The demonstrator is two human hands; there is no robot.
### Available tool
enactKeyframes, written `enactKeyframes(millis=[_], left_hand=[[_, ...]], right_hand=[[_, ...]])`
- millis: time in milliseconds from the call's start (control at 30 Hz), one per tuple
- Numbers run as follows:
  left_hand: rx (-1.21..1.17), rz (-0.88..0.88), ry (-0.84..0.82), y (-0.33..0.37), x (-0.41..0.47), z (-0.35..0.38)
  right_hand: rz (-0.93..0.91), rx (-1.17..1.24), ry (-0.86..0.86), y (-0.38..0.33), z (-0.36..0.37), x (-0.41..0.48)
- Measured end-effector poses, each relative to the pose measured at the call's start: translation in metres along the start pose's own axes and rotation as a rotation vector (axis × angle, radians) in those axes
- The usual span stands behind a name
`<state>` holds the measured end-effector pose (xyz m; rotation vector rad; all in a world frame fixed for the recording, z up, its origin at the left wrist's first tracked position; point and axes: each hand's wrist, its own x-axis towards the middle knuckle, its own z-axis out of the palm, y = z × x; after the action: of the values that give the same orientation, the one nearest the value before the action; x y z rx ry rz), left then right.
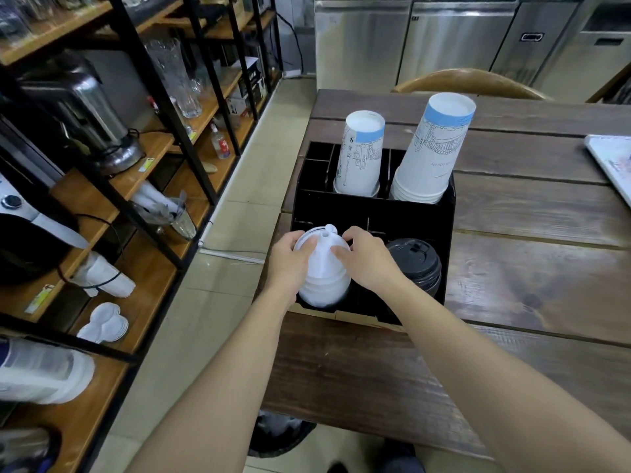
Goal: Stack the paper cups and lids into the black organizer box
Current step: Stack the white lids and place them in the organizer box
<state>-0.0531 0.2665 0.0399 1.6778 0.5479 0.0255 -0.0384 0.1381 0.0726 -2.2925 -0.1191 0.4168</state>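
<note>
Both hands, left and right, clasp the white lids; lower them squarely, seemingly into the box's front-left slot.

A dark wooden worktop of wide planks filled the right side. A white tray-like thing lay at its right edge, cut off by the frame. Beyond its far edge stood a curved wooden chair back and steel cabinets. Off the left edge, black-framed wooden shelves held glass jars, a steel blender and stacked white lids.
</note>
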Motion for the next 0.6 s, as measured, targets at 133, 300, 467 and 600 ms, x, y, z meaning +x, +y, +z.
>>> enactKeyframes(millis=[133,300,467,600], left_hand=[[0.209,0.107,-0.007,-0.001,-0.002,0.005],[0.335,0.233,0.085,0.003,-0.002,0.008],[0.413,0.245,0.088,0.005,-0.007,0.009],[0.363,0.272,0.11,0.01,-0.012,0.006]], right_hand=[[0.021,-0.176,-0.03,0.0,0.002,0.005],[-0.039,-0.204,-0.038,-0.005,0.0,0.006],[-0.096,-0.204,-0.015,-0.003,0.002,0.005],[-0.192,-0.143,0.131,-0.007,-0.005,-0.003]])
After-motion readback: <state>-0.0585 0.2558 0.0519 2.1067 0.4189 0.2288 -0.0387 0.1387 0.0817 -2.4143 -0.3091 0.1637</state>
